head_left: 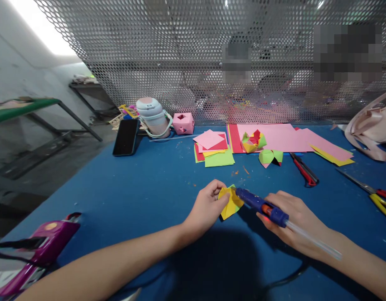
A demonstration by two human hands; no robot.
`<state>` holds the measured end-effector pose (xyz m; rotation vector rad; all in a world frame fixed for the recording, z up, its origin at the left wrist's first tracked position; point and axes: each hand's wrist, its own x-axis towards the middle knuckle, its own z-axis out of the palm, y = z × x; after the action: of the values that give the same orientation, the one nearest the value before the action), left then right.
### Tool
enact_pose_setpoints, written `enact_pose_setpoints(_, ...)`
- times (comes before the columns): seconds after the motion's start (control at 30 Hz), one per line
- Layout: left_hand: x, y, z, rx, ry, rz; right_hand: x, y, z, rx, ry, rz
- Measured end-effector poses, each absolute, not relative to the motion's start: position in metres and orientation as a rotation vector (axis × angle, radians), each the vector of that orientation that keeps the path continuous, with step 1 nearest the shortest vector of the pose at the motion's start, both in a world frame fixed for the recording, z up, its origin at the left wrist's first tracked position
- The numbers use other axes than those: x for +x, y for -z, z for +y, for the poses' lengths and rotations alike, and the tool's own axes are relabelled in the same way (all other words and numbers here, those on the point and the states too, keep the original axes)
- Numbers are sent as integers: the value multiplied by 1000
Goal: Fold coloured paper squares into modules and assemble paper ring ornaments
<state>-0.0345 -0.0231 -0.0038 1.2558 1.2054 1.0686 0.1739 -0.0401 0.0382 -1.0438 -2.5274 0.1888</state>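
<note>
Between the fingers and thumb of my left hand point(208, 205) is a small folded paper piece point(231, 205), yellow with green at its edges. My right hand point(295, 219) is wrapped around a dark blue glue gun point(258, 203), with a clear glue stick point(315, 241) poking out of its back end. The gun's nozzle meets or nearly meets the upper right edge of the folded paper. Beyond my hands lie a green and pink folded paper piece point(270, 157) and a joined red, yellow and green paper shape point(254, 141).
Behind stand stacked coloured paper squares point(219, 159), pink sheets point(274, 133), a pink paper cube point(183, 123), a bottle point(152, 117) and a phone point(126, 137). Right are a cutter point(304, 169) and scissors point(368, 188). A purple device point(51, 238) lies left; perforated metal point(180, 62) closes the back.
</note>
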Motion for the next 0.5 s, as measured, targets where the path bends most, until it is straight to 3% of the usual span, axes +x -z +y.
enact_pose_setpoints(0.5,-35,3,-24,1274,-1053,1222,176,-36,-41,-1040,-116,-2543)
